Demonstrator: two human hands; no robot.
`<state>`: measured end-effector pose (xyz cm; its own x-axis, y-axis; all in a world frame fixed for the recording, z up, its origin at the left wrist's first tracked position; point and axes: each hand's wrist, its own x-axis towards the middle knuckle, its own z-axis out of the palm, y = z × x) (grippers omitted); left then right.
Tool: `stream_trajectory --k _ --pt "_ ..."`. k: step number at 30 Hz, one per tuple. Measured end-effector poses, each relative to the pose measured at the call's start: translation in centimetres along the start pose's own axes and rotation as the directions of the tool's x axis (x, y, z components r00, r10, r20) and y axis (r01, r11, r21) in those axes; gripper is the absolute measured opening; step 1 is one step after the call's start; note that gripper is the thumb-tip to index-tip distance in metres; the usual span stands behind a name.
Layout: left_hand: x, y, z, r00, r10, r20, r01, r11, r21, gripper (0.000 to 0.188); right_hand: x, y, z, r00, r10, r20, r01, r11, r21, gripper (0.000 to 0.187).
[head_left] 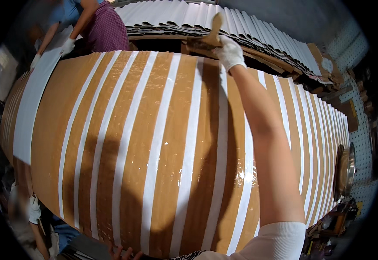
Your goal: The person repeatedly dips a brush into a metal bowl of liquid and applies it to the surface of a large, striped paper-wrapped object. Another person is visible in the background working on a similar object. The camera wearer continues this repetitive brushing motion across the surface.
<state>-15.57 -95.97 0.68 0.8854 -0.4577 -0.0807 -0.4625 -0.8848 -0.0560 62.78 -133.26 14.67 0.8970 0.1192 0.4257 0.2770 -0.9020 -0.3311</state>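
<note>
My right hand (231, 51), in a white glove, is closed on a wide flat brush (216, 27) with a pale wooden handle. The arm reaches to the far edge of a broad spread of overlapping brown sheets (130, 190) with white strips between them. The brush's dark bristles are at that far edge, and whether they touch it I cannot tell. Wet, glossy patches shine across the middle sheets. At the near edge, my left hand (121, 252) shows only bare, spread fingers resting by the sheets; the rest lies below the picture, and nothing shows in the fingers.
At the far left, a person in a purple checked garment (106, 28) holds a long pale sheet (35, 102) with gloved hands. Another person's gloved hand (34, 210) is at the near left. Behind lies a stack of white sheets (176, 13). A round metal basin (349, 169) stands at right.
</note>
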Motion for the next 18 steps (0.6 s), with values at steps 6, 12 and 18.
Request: stream_trajectory --k 6,12,18 --pt "2.9 -0.5 -1.9 0.970 -0.041 -0.241 0.017 0.995 -0.099 0.042 1.3 0.0 2.6 0.854 -0.379 0.356 0.171 0.850 0.498 0.045" --pt "3.1 -0.4 -1.4 0.964 -0.038 -0.265 0.003 0.991 -0.131 0.042 -0.3 -6.9 2.4 0.989 -0.052 0.135 0.038 0.994 0.098 0.034" --pt "2.8 -0.3 -0.9 0.963 -0.048 -0.265 0.008 0.989 -0.149 0.043 2.5 -10.4 4.4 0.895 -0.331 0.300 0.255 0.930 0.265 0.048"
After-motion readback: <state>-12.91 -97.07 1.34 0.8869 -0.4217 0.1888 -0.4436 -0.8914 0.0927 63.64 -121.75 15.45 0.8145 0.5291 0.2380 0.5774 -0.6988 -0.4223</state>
